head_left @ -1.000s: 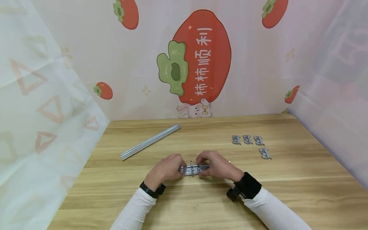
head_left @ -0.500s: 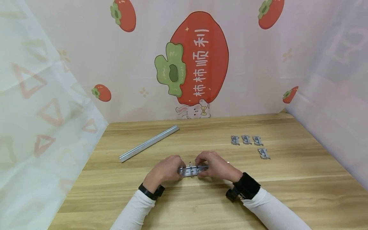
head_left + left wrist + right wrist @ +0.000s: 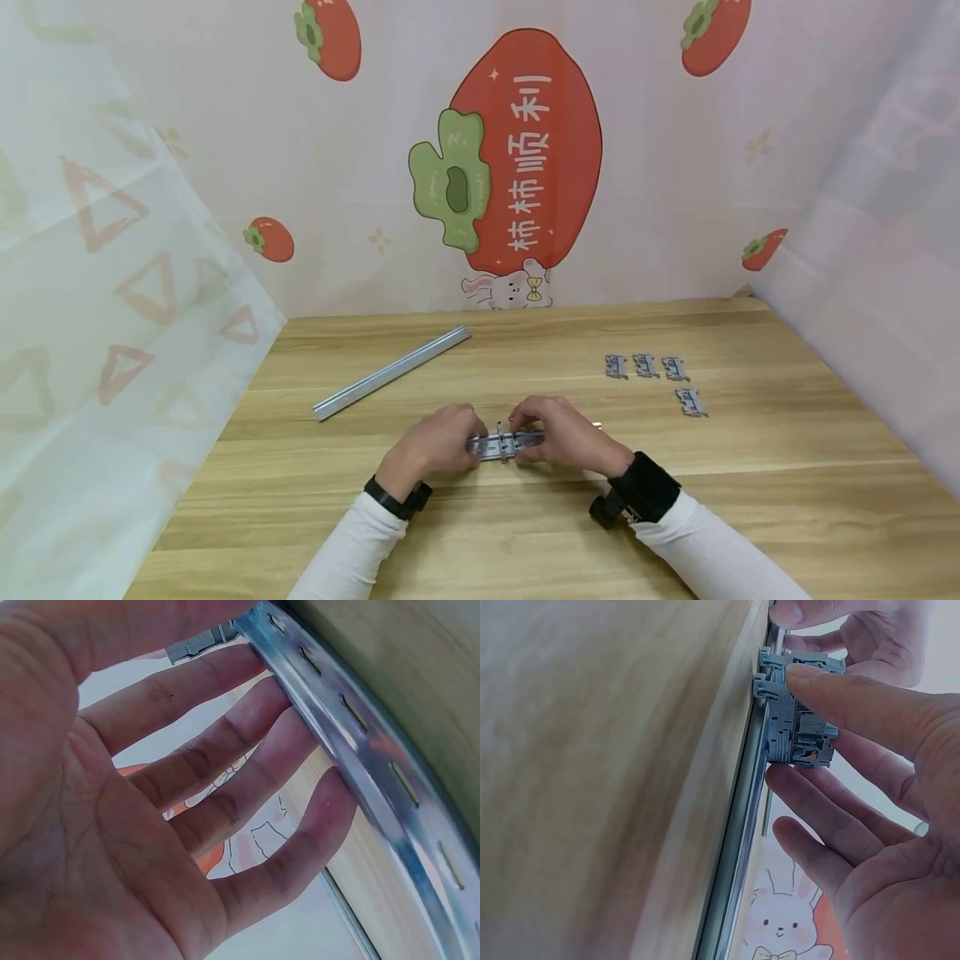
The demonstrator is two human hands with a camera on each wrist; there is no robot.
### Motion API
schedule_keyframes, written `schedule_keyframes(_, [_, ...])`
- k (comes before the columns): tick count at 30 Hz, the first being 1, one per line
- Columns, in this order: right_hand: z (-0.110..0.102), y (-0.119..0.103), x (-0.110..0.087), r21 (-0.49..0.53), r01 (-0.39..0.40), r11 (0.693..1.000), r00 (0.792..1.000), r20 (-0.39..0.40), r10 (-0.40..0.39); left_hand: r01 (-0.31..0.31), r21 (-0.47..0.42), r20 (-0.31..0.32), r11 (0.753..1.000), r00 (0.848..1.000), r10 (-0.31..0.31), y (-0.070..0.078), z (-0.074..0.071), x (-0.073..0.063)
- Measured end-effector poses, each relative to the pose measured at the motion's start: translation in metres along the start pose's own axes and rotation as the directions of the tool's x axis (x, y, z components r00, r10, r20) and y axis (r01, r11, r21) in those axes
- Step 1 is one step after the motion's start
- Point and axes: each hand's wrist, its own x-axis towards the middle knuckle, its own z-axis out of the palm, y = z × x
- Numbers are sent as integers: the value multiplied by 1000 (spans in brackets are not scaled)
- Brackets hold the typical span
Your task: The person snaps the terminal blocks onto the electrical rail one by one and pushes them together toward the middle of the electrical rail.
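A slotted metal DIN rail (image 3: 491, 448) lies crosswise under both hands at the middle of the table. My left hand (image 3: 438, 437) grips its left part, fingertips along the far edge of the rail (image 3: 367, 765) and thumb on the near side. Grey DIN rail terminal blocks sit on the rail between the hands. My right hand (image 3: 566, 435) pinches the nearer terminal block (image 3: 799, 727) between thumb and fingers, right against the rail. Close beside it stands another terminal block (image 3: 819, 660), nearer the left hand. My right hand covers much of the rail's right part in the head view.
A second, longer DIN rail (image 3: 392, 372) lies slantwise at the back left. Several loose terminal blocks (image 3: 645, 365) lie flat at the back right, one (image 3: 692, 402) of them closer to the front. A printed cloth (image 3: 337, 167) hangs behind the wooden table (image 3: 525, 533).
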Motion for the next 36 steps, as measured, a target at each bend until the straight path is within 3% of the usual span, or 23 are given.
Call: schedule_keyframes(36, [4,-2,0,-3,-26,1000,1000,-6,25,-4,18,16,1000,1000,4,4,4,4])
